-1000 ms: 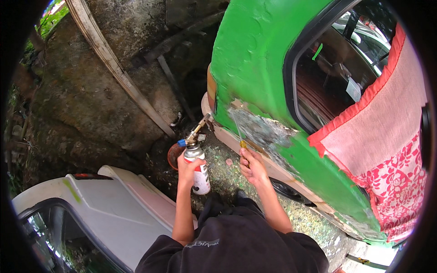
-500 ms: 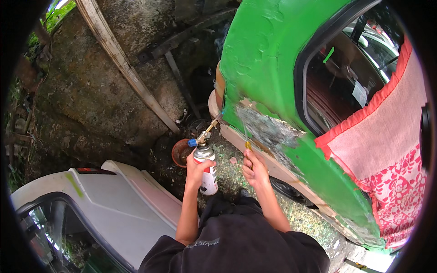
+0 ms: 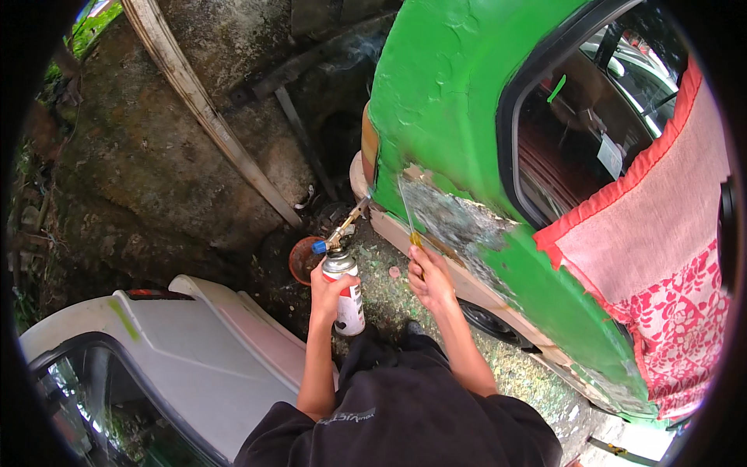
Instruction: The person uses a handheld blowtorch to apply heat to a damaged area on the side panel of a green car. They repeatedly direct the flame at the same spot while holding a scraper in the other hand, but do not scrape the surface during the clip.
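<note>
My left hand (image 3: pixel 324 294) is wrapped round a gas torch, a white and red canister (image 3: pixel 350 311) with a brass nozzle (image 3: pixel 342 230) and a blue knob (image 3: pixel 319 247). The nozzle tilts up toward the lower rear corner of a green car body (image 3: pixel 436 117). My right hand (image 3: pixel 433 282) grips a slim tool with a yellow handle (image 3: pixel 416 239), perhaps a screwdriver or scraper. Its thin metal shaft reaches the left end of a bare grey patch (image 3: pixel 455 216), where paint is gone and the edge looks scorched. Whether the tip touches cannot be told.
A pink and red cloth (image 3: pixel 654 257) hangs over the car beside its window (image 3: pixel 583 132). A white car (image 3: pixel 202 342) stands close on my left. Behind the torch are an orange pot (image 3: pixel 302 261), a long pale beam (image 3: pixel 210 113) and a rough wall (image 3: pixel 140 148). Paint flakes litter the ground.
The view has shifted slightly. My right hand has moved a little up and left, bringing the tool's tip to the patch's upper left edge. Smoke shows more plainly behind the car's corner.
</note>
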A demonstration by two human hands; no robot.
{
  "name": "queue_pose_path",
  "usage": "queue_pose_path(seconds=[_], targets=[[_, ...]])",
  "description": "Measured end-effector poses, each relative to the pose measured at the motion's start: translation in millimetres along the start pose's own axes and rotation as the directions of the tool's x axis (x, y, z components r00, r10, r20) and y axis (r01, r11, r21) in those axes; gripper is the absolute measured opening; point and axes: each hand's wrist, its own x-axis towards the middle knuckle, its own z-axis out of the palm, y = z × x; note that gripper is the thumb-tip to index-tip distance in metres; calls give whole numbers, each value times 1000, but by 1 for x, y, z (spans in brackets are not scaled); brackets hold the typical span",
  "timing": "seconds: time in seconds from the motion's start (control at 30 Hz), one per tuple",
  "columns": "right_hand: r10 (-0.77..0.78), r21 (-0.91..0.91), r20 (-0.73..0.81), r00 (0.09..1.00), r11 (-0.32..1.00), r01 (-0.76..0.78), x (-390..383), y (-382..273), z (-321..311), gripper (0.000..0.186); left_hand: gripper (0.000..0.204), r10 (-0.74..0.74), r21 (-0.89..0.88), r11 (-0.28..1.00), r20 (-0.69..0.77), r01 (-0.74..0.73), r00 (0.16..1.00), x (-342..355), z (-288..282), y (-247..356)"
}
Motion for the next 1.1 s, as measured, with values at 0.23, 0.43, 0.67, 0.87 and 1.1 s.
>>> queue_pose_path(seconds=[0.23,0.43,0.67,0.87,1.1], targets=[[-19,-22,-45,999,1000,18,-9,0,6,19,35,10,-1,1000,52,-10,999,-1,9,1],[-24,-5,-62,998,1000,24,-10,-1,8,18,34,5,-12,1000,62,-4,998,0,13,0],[-21,8,-33,999,1000,22,-26,0,-6,18,36,-2,17,1000,102,0,995,3,16,4],[47,172,1,999,984,-47,-35,-6,-13,17,36,22,20,999,129,-25,991,10,27,4],[22,188,18,1000,982,-25,-36,-2,-13,16,35,-4,15,1000,121,2,993,12,29,6]])
